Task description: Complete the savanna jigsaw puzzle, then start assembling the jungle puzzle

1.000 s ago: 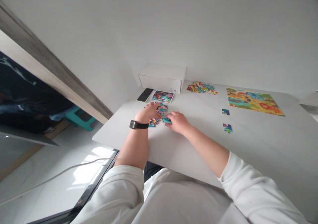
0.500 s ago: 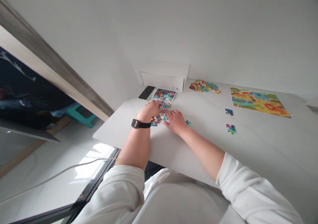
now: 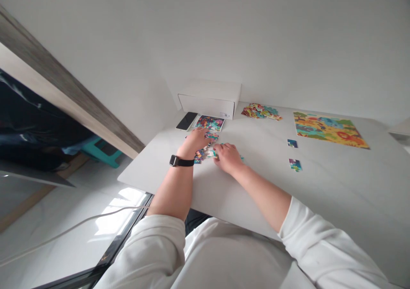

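A pile of colourful puzzle pieces (image 3: 211, 137) lies on the white table, partly covered by my hands. My left hand (image 3: 197, 140), with a black watch on the wrist, rests over the pile's left part, its fingers apart. At the pile's right side is my right hand (image 3: 227, 156), fingers bent and spread, its thumb by a pale piece (image 3: 212, 153). A small teal piece (image 3: 242, 158) peeks out beside that hand. Farther right lie two separate pieces, a blue one (image 3: 292, 143) and a purple-green one (image 3: 295, 165).
Behind the pile lie a picture card (image 3: 209, 123) and a dark phone (image 3: 187, 121), before a white box (image 3: 208, 99). Another heap of pieces (image 3: 261, 111) is at the back. An animal picture puzzle (image 3: 331, 130) lies at the right. A teal stool (image 3: 104, 152) stands left.
My left hand has shifted slightly over the pile, and my right fingers are more bent. The whole view has moved a little.
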The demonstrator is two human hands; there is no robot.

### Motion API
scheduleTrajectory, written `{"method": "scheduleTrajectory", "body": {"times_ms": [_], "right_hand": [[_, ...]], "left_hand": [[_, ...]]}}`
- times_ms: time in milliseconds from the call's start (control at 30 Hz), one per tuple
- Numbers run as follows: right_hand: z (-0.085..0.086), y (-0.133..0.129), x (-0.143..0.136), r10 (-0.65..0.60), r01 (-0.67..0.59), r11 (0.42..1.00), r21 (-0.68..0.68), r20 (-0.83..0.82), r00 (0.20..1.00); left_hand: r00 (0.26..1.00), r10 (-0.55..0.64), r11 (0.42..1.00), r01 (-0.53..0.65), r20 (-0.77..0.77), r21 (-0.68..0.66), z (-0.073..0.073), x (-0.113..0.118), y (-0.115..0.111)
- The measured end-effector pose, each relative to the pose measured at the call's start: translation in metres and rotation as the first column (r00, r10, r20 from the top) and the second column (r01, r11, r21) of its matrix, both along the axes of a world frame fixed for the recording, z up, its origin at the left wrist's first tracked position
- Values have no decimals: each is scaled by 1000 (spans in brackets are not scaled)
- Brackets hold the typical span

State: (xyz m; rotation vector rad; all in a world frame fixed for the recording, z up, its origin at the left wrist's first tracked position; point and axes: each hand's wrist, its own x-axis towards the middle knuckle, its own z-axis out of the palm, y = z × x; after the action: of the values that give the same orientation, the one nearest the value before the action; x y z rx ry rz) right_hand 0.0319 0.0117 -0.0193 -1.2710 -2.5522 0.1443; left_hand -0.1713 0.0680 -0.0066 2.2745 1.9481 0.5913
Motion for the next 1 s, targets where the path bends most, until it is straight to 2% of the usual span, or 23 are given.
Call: {"method": "scheduleTrajectory", "body": {"times_ms": [133,233,333,433,567,633,700,800,1000], "right_hand": [[8,10,42,-4,13,998,54,-161,987],[11,19,87,24,27,988,151,-324,946],[8,20,142,63,28,975,222,-393,918],[4,9,200,37,68,970,234,-415,909],[7,-13,269,-148,271,944,189,-491,858],[11,-21,293,-208,354,918,177,-548,810],[14,-25,307,-232,405,899,168,-600,765],[16,-26,309,-235,420,894,157,-634,736],[11,-25,291,-195,294,952,90,-563,803]], "left_hand": [[976,-81,988,51,204,147,14,12,1],[933,-122,988,83,340,127,20,29,-1],[881,-191,981,163,432,102,18,53,-7],[849,-319,947,304,422,104,14,77,-14],[825,-490,869,487,282,86,11,96,-22],[816,-528,846,528,235,70,9,100,-23],[823,-526,848,525,212,67,6,100,-22],[833,-515,856,514,202,63,3,99,-20],[840,-507,861,506,196,55,0,94,-16]]}}
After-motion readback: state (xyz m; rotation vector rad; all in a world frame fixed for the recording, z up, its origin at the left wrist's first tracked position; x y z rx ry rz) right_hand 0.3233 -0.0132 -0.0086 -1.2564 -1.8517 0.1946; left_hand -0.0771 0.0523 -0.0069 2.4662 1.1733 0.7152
